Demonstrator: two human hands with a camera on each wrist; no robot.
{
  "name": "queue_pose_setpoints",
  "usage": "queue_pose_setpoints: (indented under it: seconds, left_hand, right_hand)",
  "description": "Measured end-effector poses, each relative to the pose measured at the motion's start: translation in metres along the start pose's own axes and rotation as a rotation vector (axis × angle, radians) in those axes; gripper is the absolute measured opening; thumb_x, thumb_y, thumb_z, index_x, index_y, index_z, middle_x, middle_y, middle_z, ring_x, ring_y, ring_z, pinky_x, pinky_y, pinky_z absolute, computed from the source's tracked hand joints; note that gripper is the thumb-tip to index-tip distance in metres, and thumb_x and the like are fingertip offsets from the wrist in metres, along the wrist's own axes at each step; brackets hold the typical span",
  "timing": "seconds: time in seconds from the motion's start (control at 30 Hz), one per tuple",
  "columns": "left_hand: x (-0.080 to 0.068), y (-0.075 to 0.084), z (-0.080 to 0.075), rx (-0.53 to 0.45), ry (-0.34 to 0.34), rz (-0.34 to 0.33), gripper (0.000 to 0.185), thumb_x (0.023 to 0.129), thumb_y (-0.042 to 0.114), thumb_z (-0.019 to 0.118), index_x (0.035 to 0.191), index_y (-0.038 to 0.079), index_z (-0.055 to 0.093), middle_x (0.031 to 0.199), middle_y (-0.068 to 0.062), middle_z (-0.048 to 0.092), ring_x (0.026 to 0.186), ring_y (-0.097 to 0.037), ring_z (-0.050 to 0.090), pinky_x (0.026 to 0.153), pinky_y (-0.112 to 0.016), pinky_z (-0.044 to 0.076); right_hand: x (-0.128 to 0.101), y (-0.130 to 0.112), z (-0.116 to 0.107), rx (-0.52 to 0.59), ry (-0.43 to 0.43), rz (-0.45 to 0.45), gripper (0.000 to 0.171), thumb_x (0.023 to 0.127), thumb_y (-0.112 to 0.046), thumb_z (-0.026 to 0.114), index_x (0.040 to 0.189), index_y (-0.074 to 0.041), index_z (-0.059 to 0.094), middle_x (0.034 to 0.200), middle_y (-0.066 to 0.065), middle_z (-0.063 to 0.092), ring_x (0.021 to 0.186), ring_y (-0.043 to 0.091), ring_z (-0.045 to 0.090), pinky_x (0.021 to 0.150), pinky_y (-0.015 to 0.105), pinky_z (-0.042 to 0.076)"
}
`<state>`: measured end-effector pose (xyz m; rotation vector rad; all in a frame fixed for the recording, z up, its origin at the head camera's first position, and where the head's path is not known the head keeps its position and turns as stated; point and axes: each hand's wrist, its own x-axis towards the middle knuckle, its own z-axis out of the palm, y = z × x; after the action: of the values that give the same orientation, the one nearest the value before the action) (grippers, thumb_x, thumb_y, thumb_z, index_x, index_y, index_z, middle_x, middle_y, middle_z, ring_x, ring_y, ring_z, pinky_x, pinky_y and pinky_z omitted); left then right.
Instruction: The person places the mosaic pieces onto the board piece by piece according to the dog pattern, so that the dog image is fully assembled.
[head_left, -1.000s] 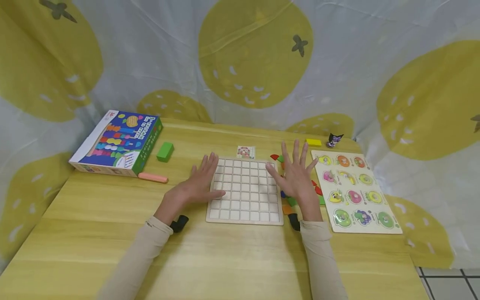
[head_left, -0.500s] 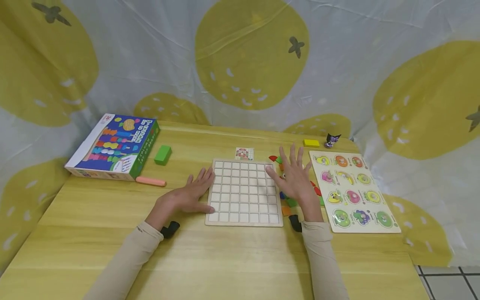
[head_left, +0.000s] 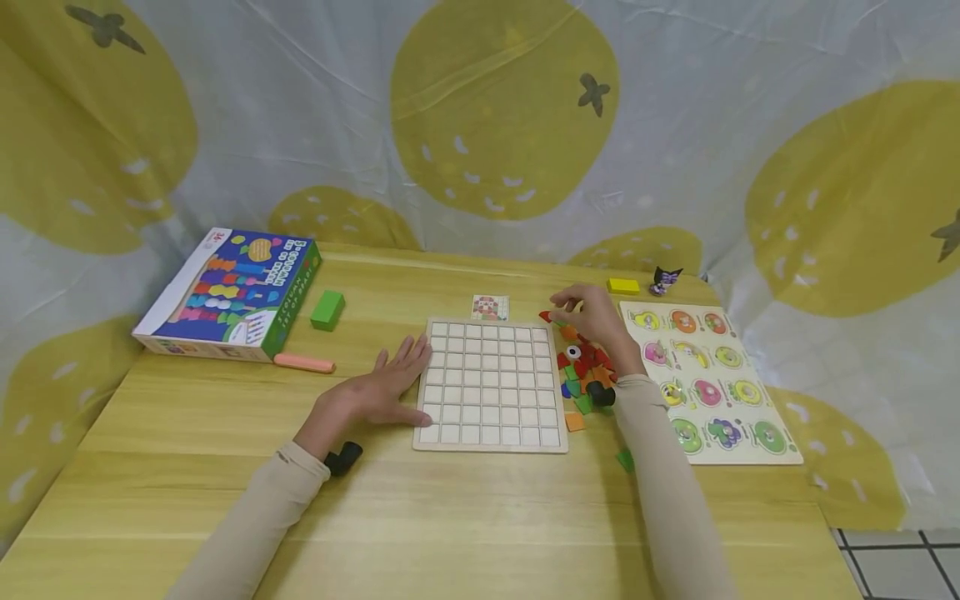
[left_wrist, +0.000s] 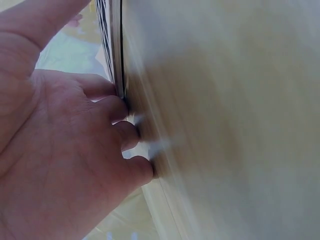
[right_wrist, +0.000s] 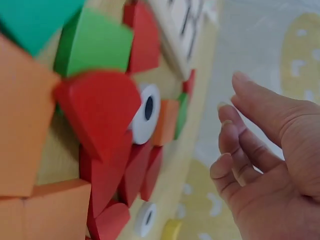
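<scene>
Left hand: one, flat on the table, fingers straight and spread, fingertips against the left edge of the grid board. The left wrist view shows fingertips pressed at the board's rim, blurred.

Right hand: one, raised over the far end of the pile of coloured pieces, fingers loosely bent and apart; whether it pinches a piece cannot be told from the head view. The right wrist view shows the fingers relaxed with nothing in them.

Grid board: one, pale wood, empty squares, at the table's centre.

Pile of coloured pieces: just beside the board's right edge; red, green, orange. The right wrist view alone shows two white round eye pieces with dark centres among them.

Small card: one, at the board's far edge.

Fruit puzzle: one, twelve fruit shapes, by the table's right edge.

Yellow block and small dark figure: one each, far right corner.

Box: one, far left corner; printing unreadable.

Green block and pink stick: one each, beside the box.
</scene>
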<state>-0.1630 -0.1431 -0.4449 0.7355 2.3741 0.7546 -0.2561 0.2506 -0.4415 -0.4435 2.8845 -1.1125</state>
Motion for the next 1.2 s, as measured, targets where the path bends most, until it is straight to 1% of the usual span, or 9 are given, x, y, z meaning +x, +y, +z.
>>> queue_pose_setpoints:
  seconds: [0.13, 0.33, 0.5, 0.63, 0.83, 0.93, 1.03, 1.13, 1.2]
  left_hand:
    - [0.001, -0.001, 0.0, -0.009, -0.005, -0.007, 0.115, 0.098, 0.034, 0.082, 0.17, -0.005, 0.001, 0.179, -0.02, -0.015, 0.164, -0.041, -0.018, 0.13, -0.064, -0.01]
    - [0.0, -0.002, 0.001, -0.004, -0.006, 0.003, 0.114, 0.098, 0.034, 0.082, 0.17, -0.005, 0.002, 0.178, -0.021, -0.014, 0.164, -0.041, -0.017, 0.13, -0.065, -0.01]
    - [-0.001, -0.002, 0.002, -0.012, -0.006, 0.007, 0.114, 0.098, 0.033, 0.082, 0.17, -0.005, 0.002, 0.178, -0.021, -0.015, 0.164, -0.041, -0.018, 0.13, -0.065, -0.01]
    - [-0.002, -0.001, 0.002, -0.015, -0.004, 0.003, 0.114, 0.098, 0.034, 0.082, 0.17, -0.005, 0.002, 0.179, -0.02, -0.015, 0.165, -0.04, -0.018, 0.131, -0.064, -0.01]
    - [-0.002, -0.001, 0.001, -0.005, 0.001, 0.005, 0.114, 0.098, 0.034, 0.081, 0.17, -0.005, 0.002, 0.179, -0.02, -0.015, 0.165, -0.04, -0.017, 0.131, -0.064, -0.009]
    - [-0.002, -0.001, 0.001, -0.004, 0.002, 0.009, 0.114, 0.098, 0.034, 0.081, 0.17, -0.005, 0.002, 0.179, -0.02, -0.014, 0.165, -0.04, -0.017, 0.131, -0.064, -0.009]
    - [-0.002, -0.001, 0.0, -0.004, 0.004, 0.012, 0.113, 0.098, 0.034, 0.081, 0.17, -0.005, 0.002, 0.179, -0.02, -0.014, 0.165, -0.04, -0.017, 0.131, -0.064, -0.009]
    - [-0.002, -0.002, 0.0, 0.0, 0.004, 0.012, 0.113, 0.099, 0.034, 0.081, 0.17, -0.005, 0.002, 0.179, -0.02, -0.014, 0.165, -0.04, -0.017, 0.131, -0.064, -0.009]
    - [-0.002, -0.001, 0.0, 0.002, 0.003, 0.01, 0.113, 0.098, 0.034, 0.081, 0.17, -0.005, 0.002, 0.179, -0.02, -0.014, 0.165, -0.04, -0.017, 0.131, -0.064, -0.009]
  right_hand:
    - [0.011, 0.01, 0.003, -0.022, -0.049, 0.01, 0.023, 0.099, -0.007, 0.079, 0.12, 0.004, 0.079, 0.112, 0.021, 0.075, 0.094, 0.034, 0.065, 0.079, 0.043, 0.057]
    - [0.021, 0.023, 0.009, -0.057, -0.078, 0.022, 0.022, 0.097, -0.011, 0.082, 0.115, 0.003, 0.081, 0.108, 0.02, 0.077, 0.091, 0.032, 0.067, 0.084, 0.046, 0.059]
    - [0.025, 0.028, 0.014, -0.068, -0.077, 0.034, 0.017, 0.097, -0.011, 0.083, 0.107, 0.002, 0.082, 0.103, 0.018, 0.077, 0.086, 0.028, 0.066, 0.079, 0.04, 0.058]
    - [0.026, 0.028, 0.014, -0.069, -0.086, 0.038, 0.015, 0.097, -0.01, 0.082, 0.104, 0.003, 0.081, 0.098, 0.017, 0.075, 0.081, 0.025, 0.062, 0.074, 0.034, 0.054]
    - [0.026, 0.024, 0.011, -0.042, -0.12, 0.055, 0.013, 0.098, -0.009, 0.08, 0.102, 0.003, 0.076, 0.093, 0.014, 0.071, 0.079, 0.023, 0.057, 0.072, 0.031, 0.049]
    - [0.026, 0.022, 0.01, -0.035, -0.114, 0.058, 0.011, 0.099, -0.008, 0.079, 0.101, 0.002, 0.074, 0.094, 0.014, 0.07, 0.081, 0.024, 0.058, 0.074, 0.033, 0.051]
    - [0.024, 0.019, 0.008, -0.024, -0.089, 0.053, 0.009, 0.101, -0.009, 0.077, 0.102, 0.001, 0.076, 0.095, 0.014, 0.072, 0.083, 0.027, 0.061, 0.073, 0.033, 0.052]
    - [0.021, 0.014, 0.006, 0.023, -0.05, 0.05, 0.011, 0.102, -0.011, 0.076, 0.105, -0.002, 0.081, 0.099, 0.014, 0.077, 0.085, 0.029, 0.065, 0.069, 0.031, 0.054]
    - [0.019, 0.01, 0.006, 0.085, -0.029, 0.048, 0.013, 0.103, -0.012, 0.076, 0.108, -0.004, 0.084, 0.102, 0.014, 0.079, 0.085, 0.031, 0.068, 0.067, 0.031, 0.055]
